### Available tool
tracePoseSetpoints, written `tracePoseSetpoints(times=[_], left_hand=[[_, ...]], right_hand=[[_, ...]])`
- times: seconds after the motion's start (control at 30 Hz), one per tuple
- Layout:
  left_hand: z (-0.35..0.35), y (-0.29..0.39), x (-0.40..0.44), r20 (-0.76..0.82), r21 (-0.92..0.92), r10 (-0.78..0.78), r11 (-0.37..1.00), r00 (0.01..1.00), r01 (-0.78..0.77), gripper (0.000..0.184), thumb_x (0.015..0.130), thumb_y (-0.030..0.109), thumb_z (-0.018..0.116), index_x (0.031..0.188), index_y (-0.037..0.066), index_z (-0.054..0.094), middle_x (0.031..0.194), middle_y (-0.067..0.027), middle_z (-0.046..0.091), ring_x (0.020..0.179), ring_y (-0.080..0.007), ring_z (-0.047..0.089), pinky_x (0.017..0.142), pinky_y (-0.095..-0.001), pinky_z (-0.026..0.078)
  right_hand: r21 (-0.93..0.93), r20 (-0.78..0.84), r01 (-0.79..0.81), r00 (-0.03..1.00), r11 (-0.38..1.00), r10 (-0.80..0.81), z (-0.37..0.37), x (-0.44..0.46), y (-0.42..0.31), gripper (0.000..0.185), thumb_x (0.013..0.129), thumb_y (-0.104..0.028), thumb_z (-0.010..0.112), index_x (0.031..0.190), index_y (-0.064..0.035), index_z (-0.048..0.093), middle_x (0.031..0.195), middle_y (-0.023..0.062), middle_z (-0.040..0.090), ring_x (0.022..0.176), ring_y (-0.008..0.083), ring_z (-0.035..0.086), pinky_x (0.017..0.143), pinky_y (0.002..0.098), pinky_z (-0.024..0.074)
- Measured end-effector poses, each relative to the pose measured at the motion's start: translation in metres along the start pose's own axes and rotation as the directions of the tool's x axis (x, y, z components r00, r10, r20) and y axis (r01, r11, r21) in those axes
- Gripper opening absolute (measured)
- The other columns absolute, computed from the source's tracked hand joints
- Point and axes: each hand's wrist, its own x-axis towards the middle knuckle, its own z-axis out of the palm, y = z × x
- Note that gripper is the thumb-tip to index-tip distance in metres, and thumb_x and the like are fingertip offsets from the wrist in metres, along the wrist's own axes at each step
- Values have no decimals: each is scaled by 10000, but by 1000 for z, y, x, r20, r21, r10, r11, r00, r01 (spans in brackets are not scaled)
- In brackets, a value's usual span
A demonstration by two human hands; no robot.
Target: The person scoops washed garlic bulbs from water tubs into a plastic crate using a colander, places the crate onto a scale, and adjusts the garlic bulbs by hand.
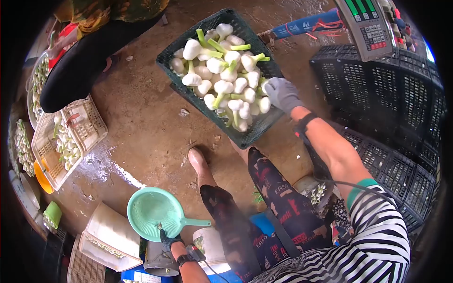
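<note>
A dark green plastic crate (200, 101) full of white garlic bulbs (224, 87) with short green stems stands in front of me. My right hand (281, 94), in a grey glove, reaches over the crate's right side. Its fingers are curled around a garlic bulb at the edge of the heap, partly hiding it. Low on the left, my left hand (171, 241), in a dark glove, grips the rim of a mint-green colander (152, 210). The colander's bowl faces up, and its handle points right. No garlic shows inside it.
Stacked black crates (377, 89) line the right side below a scale display (365, 30). Another person's dark-clothed leg (89, 61) is at upper left, beside a cream basket (92, 125) holding garlic. A white bin (113, 231) and a bucket (210, 245) stand near my legs.
</note>
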Motion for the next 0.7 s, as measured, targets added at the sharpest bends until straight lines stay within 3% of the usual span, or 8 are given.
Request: tracePoseSetpoints(times=[0.07, 0.17, 0.3, 0.4, 0.47, 0.57, 0.67, 0.7], left_hand=[[22, -2, -5, 12, -26, 2, 1000, 1000, -2, 569, 831, 305, 542, 1306, 13, 426, 1314, -189, 468, 1191, -366, 450, 1032, -487, 341], [47, -10, -9, -24, -81, -15, 997, 1000, 13, 546, 857, 297, 508, 1317, 16, 417, 1332, -185, 454, 1220, -354, 425, 1053, -475, 314], [45, -15, -6, 34, -144, -51, 988, 998, 55, 534, 863, 291, 499, 1309, 7, 424, 1339, -183, 448, 1231, -352, 416, 1059, -479, 306], [40, -22, -4, 26, -177, -45, 983, 999, 48, 525, 864, 285, 497, 1302, 3, 432, 1336, -178, 452, 1230, -348, 418, 1059, -478, 306], [39, -29, -3, 3, -230, -42, 972, 999, 42, 520, 861, 281, 501, 1298, 5, 438, 1326, -175, 463, 1223, -344, 429, 1055, -476, 315], [45, -38, -6, -44, -169, -44, 985, 998, 36, 521, 855, 279, 516, 1294, 9, 443, 1306, -174, 484, 1198, -338, 454, 1039, -470, 339], [44, -39, -13, 31, -78, 19, 997, 999, -17, 521, 854, 283, 525, 1293, 13, 445, 1288, -174, 499, 1176, -335, 473, 1022, -467, 356], [50, -37, -21, -35, -60, 29, 998, 999, -31, 531, 855, 294, 529, 1298, 17, 439, 1291, -172, 497, 1172, -337, 474, 1016, -469, 360]], right_hand=[[-239, 254, 423, 896, 874, -365, 6, -2, -8, 212, 810, -246, 559, 910, -85, 653, 896, 155, 650, 906, 332, 620, 792, 423, 489], [-226, 548, 467, 786, 855, -285, 13, -25, -20, 210, 812, -215, 551, 947, -82, 643, 946, 139, 648, 922, 320, 618, 781, 420, 496], [-34, 380, 249, 899, 968, -218, 12, -17, -6, 270, 829, -261, 550, 1027, -91, 620, 1050, 162, 616, 981, 315, 591, 828, 418, 478], [335, -254, 268, 949, 903, -188, 0, 12, -9, 336, 824, -297, 558, 1074, -73, 583, 988, 176, 600, 993, 319, 571, 846, 403, 459], [285, -255, 178, 961, 942, -105, -13, 41, -32, 461, 796, -357, 601, 1156, -74, 550, 1071, 189, 579, 1016, 326, 559, 864, 416, 450], [-79, -83, 141, 986, 987, -147, 13, 78, -47, 509, 749, -393, 614, 1144, -86, 524, 1207, 202, 516, 1098, 334, 513, 925, 420, 415], [-8, -26, 85, 996, 996, -85, 15, 94, -45, 492, 734, -387, 613, 1106, -72, 551, 1158, 202, 556, 1053, 361, 541, 901, 419, 435], [181, -28, 218, 976, 959, -217, 9, 97, -36, 463, 717, -366, 612, 1072, -70, 582, 1063, 187, 607, 976, 396, 575, 847, 448, 467]])
